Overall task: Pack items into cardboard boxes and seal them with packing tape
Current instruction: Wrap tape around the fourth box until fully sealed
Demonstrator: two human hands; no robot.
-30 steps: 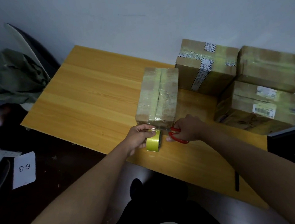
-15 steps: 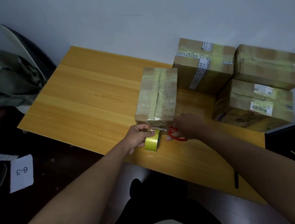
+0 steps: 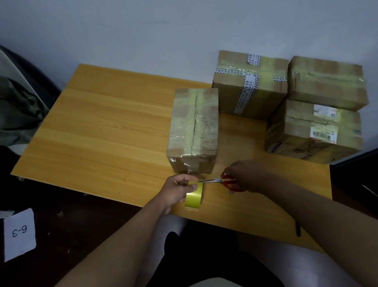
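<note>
- Fingers of the left hand curled around the yellow tape roll, holding it on edge at the near rim of the wooden table.
- The right hand gripped the red-handled scissors, blades pointing left, their tips just at the roll's top.
- Directly behind both hands stood the taped cardboard box, its top seam covered in glossy tape; roll and box sat close together.
- Three more sealed boxes were grouped at the table's far right by the wall, one stacked on another.
- A white card marked "6-3" lay on the dark floor to the left.
</note>
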